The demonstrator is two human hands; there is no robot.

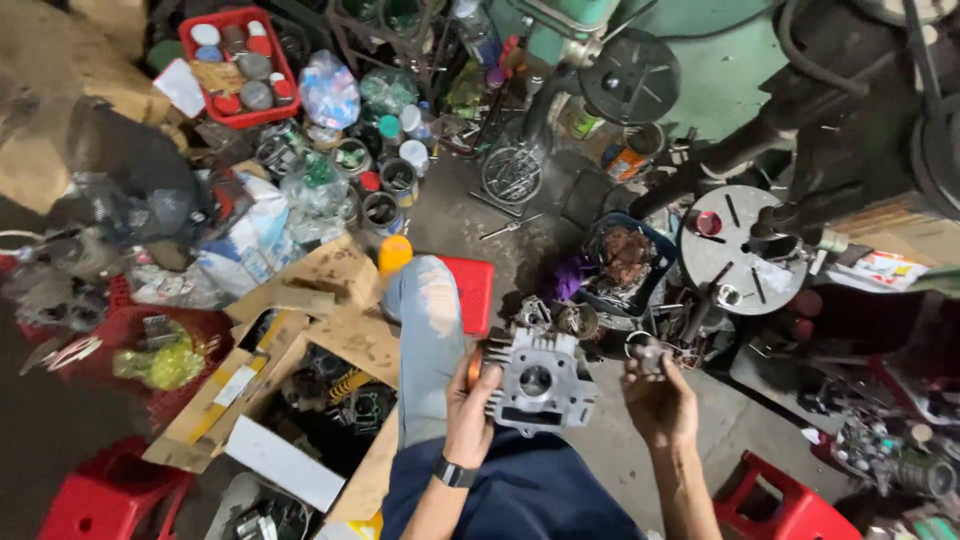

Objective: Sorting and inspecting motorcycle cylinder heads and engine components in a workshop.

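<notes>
- Left hand (468, 400): fingers wrapped around the finned side of a grey metal cylinder head (540, 380), closed firmly on it. The head sits over the knee, not on the floor.
- Right hand (655, 400): fingers curled up around a small dark metal part (648, 352) at the fingertips, well right of the head. Can't tell what the part is.
- Risk: one-hand grip on a heavy casting by its fins; I'd judge it could tip off the knee toward the concrete floor (610, 450) and chip a fin.
- Risk: small part only pinched at the tips; if dropped it likely vanishes into the parts pile (640, 320) just beyond the right fingers.
- Open cardboard box (300, 400) of parts left of the left fingers; red stool (785, 505) below the right wrist.
</notes>
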